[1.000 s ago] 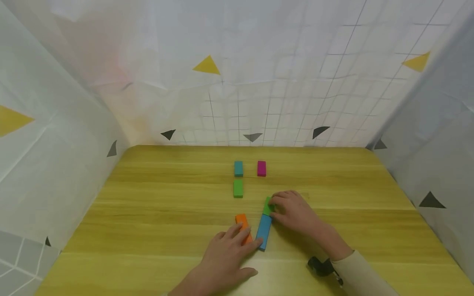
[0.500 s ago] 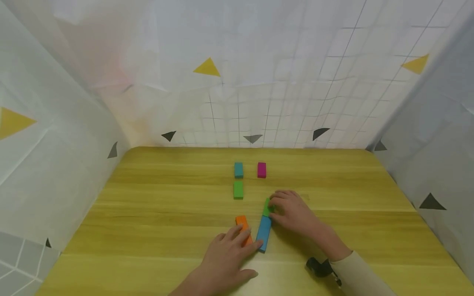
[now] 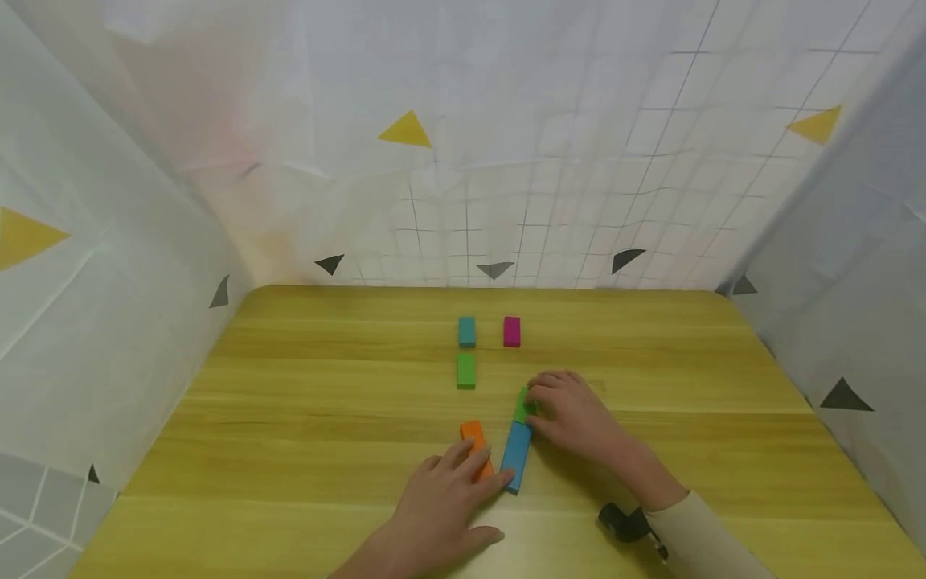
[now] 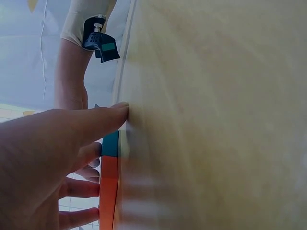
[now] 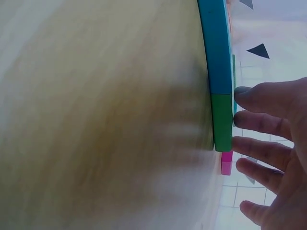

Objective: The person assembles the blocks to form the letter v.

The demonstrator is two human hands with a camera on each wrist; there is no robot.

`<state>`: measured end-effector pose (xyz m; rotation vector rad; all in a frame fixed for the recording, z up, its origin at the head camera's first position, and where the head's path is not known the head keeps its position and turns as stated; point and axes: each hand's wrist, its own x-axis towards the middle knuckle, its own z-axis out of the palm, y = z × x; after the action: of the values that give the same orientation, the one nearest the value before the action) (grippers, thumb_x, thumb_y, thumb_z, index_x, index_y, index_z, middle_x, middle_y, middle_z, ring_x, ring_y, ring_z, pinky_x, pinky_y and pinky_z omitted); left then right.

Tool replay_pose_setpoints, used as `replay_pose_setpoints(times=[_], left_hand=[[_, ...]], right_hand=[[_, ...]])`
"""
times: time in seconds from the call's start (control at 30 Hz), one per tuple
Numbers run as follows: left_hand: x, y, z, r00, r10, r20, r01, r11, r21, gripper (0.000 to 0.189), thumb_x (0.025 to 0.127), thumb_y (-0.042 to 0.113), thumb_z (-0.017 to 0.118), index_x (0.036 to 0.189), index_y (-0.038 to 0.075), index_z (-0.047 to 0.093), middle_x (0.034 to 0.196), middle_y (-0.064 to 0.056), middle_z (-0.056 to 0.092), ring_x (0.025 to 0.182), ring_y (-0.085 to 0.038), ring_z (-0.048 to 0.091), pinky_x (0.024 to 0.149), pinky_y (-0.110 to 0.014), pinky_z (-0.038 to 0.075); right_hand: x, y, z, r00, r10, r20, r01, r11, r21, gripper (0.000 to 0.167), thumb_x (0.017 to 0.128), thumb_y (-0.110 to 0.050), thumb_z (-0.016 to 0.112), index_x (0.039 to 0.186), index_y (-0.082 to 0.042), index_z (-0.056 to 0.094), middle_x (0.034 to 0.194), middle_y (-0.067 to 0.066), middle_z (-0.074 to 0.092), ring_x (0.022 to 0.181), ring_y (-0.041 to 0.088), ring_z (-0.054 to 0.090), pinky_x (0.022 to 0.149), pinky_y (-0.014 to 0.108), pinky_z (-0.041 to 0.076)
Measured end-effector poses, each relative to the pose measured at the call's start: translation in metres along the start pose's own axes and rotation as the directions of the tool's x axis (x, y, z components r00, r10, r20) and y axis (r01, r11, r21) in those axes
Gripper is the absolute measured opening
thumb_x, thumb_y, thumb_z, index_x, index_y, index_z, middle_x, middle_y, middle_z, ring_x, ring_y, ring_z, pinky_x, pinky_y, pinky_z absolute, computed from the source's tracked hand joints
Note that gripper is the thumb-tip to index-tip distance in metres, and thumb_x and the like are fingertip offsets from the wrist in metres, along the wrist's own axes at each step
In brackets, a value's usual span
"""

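- We see a person's left hand spread over the yellowish wood-grain table, fingers released and laid across two blocks, thumb apart from both.
- Under its middle fingers lies a long orange block, pointing at the table's far edge, its long axis tilted slightly toward the far left corner.
- Its index fingertip touches the near end of a long blue block, whose axis leans slightly toward the far right corner; whether orange and blue touch at their near ends, we cannot tell.
- The right hand, below a beige sleeve, rests loosely extended fingertips on a short green block, set end to end against the blue one on the same slanting line.
- Nearer the far edge, we find a second green block, a short teal block just beyond it and a short magenta block to the right, all three long axes running straight toward that edge.
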<state>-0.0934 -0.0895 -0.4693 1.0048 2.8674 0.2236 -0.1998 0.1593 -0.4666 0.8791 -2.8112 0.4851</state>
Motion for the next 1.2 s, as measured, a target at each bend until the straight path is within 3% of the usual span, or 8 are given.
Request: replay_pose_setpoints(times=[0.3,0.5,0.77,1.03,1.2], left_hand=[[0.0,0.001,-0.001,1.0,0.001,0.01,-0.001,1.0,-0.004,0.068,0.09,0.067,0.055,0.151,0.046,0.034,0.156,-0.001,0.042,0.145,-0.031,0.037,0.099,-0.056,0.048],[-0.001,0.0,0.0,1.0,-0.003,0.014,0.003,1.0,-0.009,0.068,0.09,0.067,0.055,0.151,0.046,0.034,0.157,-0.001,0.042,0.146,-0.031,0.035,0.1,-0.057,0.047],[-0.001,-0.001,0.002,1.0,0.0,0.004,0.0,1.0,0.002,0.067,0.09,0.067,0.055,0.151,0.046,0.034,0.156,0.0,0.043,0.145,-0.03,0.037,0.098,-0.056,0.048],[-0.001,-0.001,0.002,1.0,0.003,-0.006,-0.003,1.0,0.007,0.068,0.09,0.068,0.054,0.151,0.046,0.035,0.156,0.0,0.042,0.146,-0.03,0.037,0.099,-0.055,0.048],[0.001,-0.001,0.002,1.0,0.004,0.0,-0.004,1.0,0.007,0.068,0.09,0.068,0.053,0.151,0.046,0.034,0.156,0.0,0.042,0.146,-0.03,0.036,0.1,-0.055,0.047]], right_hand=[[0.006,0.003,-0.004,1.0,-0.01,-0.014,0.01,1.0,0.007,0.019,0.082,-0.025,0.08,0.097,-0.014,0.073,0.118,0.008,0.07,0.114,0.03,0.063,0.106,0.052,0.044],[0.014,0.011,-0.005,1.0,0.013,-0.009,-0.013,1.0,0.005,0.026,0.085,-0.024,0.076,0.107,-0.01,0.073,0.12,0.011,0.07,0.116,0.033,0.062,0.105,0.054,0.044],[0.029,0.025,-0.002,0.998,-0.017,-0.057,0.02,0.999,0.045,0.026,0.088,-0.022,0.074,0.108,-0.006,0.072,0.111,0.01,0.072,0.108,0.032,0.065,0.099,0.052,0.048],[0.048,0.041,0.004,0.998,0.03,-0.055,-0.025,0.996,0.086,0.029,0.09,-0.024,0.072,0.112,-0.006,0.071,0.113,0.01,0.071,0.109,0.032,0.065,0.097,0.05,0.051],[0.057,0.046,0.002,0.998,0.054,-0.014,-0.053,0.994,0.095,0.031,0.088,-0.027,0.073,0.113,-0.008,0.07,0.115,0.01,0.07,0.111,0.031,0.064,0.099,0.05,0.05]])
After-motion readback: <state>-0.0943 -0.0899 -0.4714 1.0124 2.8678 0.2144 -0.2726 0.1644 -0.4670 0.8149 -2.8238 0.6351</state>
